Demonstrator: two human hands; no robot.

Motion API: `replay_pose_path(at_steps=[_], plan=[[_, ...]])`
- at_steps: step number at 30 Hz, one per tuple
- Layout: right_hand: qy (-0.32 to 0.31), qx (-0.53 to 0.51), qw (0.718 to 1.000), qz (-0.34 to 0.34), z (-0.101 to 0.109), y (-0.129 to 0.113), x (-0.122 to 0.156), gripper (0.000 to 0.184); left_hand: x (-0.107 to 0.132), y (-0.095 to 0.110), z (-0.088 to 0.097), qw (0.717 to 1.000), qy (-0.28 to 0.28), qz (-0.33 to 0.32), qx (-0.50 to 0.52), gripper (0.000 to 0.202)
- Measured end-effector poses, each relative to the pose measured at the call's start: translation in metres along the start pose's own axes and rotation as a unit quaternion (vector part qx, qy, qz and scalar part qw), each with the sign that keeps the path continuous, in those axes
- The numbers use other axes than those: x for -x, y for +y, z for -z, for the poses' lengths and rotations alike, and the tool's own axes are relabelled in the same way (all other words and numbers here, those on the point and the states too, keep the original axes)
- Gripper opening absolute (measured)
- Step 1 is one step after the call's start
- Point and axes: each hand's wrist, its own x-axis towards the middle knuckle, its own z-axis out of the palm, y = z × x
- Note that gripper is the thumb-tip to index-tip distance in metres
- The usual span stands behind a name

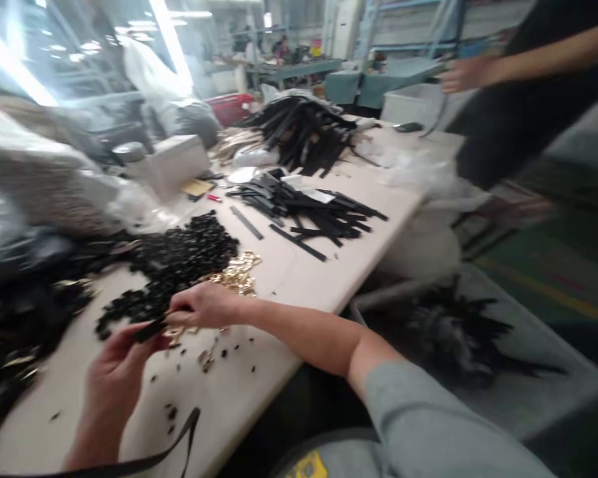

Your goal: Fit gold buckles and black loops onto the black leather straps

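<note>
My left hand (110, 372) is raised over the table with its fingers pinched on the end of a short black strap piece (149, 328). My right hand (204, 304) meets it from the right, fingers closed on the same piece beside small gold metal parts (182, 332). Just behind the hands lie a heap of small black parts (179, 259) and a pile of gold buckles (236, 273). A long black strap (179, 441) curls at the table's near edge. The frame is motion-blurred.
Black straps lie in piles mid-table (309, 206) and farther back (301, 129). Another person in dark clothes (518, 113) stands at the far right, one hand (461, 73) out. A grey bin with black strap bundles (458, 332) sits on the floor right of the table (299, 279). Bags crowd the left.
</note>
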Motion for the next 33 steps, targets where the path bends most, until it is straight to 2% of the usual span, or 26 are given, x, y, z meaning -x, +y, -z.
replay_pose_path(at_steps=[1, 4, 8, 13, 18, 22, 25, 28, 30, 33], plan=[[0.018, -0.004, 1.000, 0.017, -0.003, 0.003, -0.002, 0.016, -0.002, -0.003, 0.006, 0.999, 0.019, -0.014, 0.043, 0.039], [0.015, -0.032, 0.998, 0.042, -0.007, 0.015, -0.002, 0.015, -0.009, -0.008, 0.010, 0.991, -0.032, -0.011, 0.126, 0.045], [-0.021, -0.043, 0.998, 0.051, -0.007, 0.015, 0.002, 0.011, -0.009, -0.004, 0.007, 0.982, -0.093, 0.052, 0.153, 0.047], [-0.013, 0.047, 0.994, 0.094, 0.000, 0.012, 0.003, 0.015, -0.009, -0.004, 0.013, 0.984, -0.082, 0.049, 0.151, 0.034], [0.065, 0.165, 0.976, 0.129, 0.003, 0.018, 0.002, 0.029, -0.010, -0.001, 0.010, 0.991, -0.080, 0.038, 0.101, 0.030], [0.112, 0.234, 0.946, 0.193, 0.000, 0.022, 0.000, 0.027, -0.009, 0.002, 0.002, 0.992, -0.098, 0.065, 0.053, 0.029], [0.187, 0.242, 0.926, 0.220, 0.004, 0.024, -0.002, 0.020, -0.010, -0.003, -0.002, 0.989, -0.075, 0.085, 0.095, 0.029], [0.262, 0.222, 0.921, 0.184, 0.011, 0.024, -0.002, 0.020, -0.013, -0.010, -0.005, 0.982, -0.026, 0.098, 0.157, 0.033], [0.238, 0.197, 0.939, 0.149, 0.012, 0.024, -0.002, 0.024, -0.016, -0.012, -0.006, 0.980, -0.002, 0.096, 0.174, 0.036], [0.121, 0.166, 0.969, 0.134, 0.006, 0.023, 0.000, 0.027, -0.017, -0.012, -0.008, 0.980, 0.007, 0.082, 0.181, 0.039]])
